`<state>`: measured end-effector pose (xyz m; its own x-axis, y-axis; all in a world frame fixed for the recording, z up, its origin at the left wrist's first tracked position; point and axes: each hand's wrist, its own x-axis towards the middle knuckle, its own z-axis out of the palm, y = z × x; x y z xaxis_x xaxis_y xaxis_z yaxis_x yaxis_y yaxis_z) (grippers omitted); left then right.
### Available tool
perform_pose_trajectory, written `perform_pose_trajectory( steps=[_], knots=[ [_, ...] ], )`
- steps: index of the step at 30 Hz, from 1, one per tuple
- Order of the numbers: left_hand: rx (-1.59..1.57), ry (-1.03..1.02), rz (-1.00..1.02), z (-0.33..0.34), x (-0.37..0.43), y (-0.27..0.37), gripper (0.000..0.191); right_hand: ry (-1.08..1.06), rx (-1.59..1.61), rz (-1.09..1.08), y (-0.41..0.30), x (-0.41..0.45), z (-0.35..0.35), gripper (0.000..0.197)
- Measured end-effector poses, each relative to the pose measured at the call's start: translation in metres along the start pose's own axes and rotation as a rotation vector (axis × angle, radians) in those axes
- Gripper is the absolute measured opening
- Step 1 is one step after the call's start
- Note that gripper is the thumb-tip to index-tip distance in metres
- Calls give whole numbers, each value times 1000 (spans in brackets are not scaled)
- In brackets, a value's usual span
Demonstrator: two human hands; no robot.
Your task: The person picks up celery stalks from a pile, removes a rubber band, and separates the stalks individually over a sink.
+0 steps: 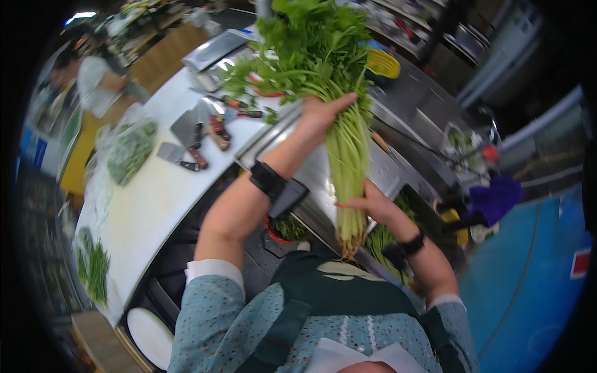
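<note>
A large leafy bunch of celery (pixel 347 158) is held up in front of me over a stainless steel work surface (pixel 308 163). My left hand (pixel 324 112) grips it high on the stalks, just below the leaves, with the thumb laid across them. Lower down, my right hand (pixel 375 203) holds the stalks beside a red band (pixel 343 205) near the roots. The brownish roots point towards my dark apron (pixel 345 284). Behind the right forearm, more green stalks (pixel 382 245) lie low down.
Cleavers (pixel 184 128) and knives lie on the white worktop (pixel 140 214) at left, with bagged greens (pixel 133 151) and a green bundle (pixel 93 272). A yellow basket (pixel 383 64) stands behind. A co-worker (pixel 100 86) is at far left. A red basket of greens (pixel 284 231) sits low.
</note>
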<state>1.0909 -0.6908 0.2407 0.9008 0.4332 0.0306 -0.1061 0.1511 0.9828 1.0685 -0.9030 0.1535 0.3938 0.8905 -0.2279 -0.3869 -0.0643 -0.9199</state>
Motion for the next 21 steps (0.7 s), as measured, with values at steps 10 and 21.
perform_pose_trajectory(
  steps=[10, 21],
  knots=[
    [559, -18, -171, -68, -43, -151, 57, 101, 806, 573, 134, -15, -45, 48],
    [-497, -426, -914, -21, -149, -201, 61, 78, 526, 448, 91, -36, -53, 39]
  ],
)
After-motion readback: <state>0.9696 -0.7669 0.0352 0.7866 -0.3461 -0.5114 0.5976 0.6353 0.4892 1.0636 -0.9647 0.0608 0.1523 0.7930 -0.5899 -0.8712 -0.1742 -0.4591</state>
